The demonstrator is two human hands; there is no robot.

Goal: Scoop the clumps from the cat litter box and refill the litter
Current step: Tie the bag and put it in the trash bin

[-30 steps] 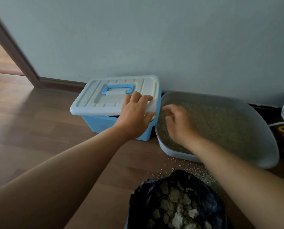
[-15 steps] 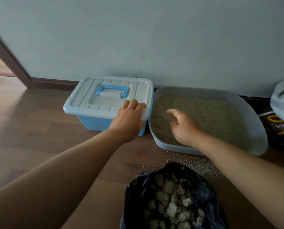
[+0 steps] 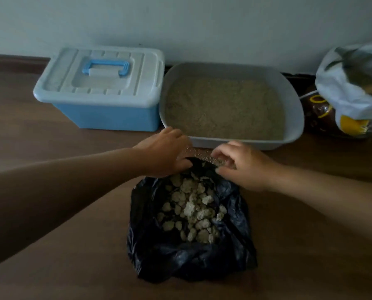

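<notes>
A grey litter box (image 3: 293,100) filled with tan litter (image 3: 221,105) stands against the wall. In front of it on the floor lies an open black plastic bag (image 3: 159,252) holding several pale clumps (image 3: 191,208). My left hand (image 3: 165,154) grips the bag's far rim on the left. My right hand (image 3: 243,165) has its fingers curled at the far rim on the right, pinching the plastic. Loose litter grains (image 3: 199,153) lie on the floor between my hands.
A blue storage box (image 3: 107,118) with a shut pale lid and blue handle stands left of the litter box. A litter sack (image 3: 351,92) with a white top leans by the wall at the right. Wooden floor (image 3: 40,148) surrounds everything.
My left hand left the storage box lid and my right hand left the litter box. Both came back to the black bag's far rim. The view tilted down.
</notes>
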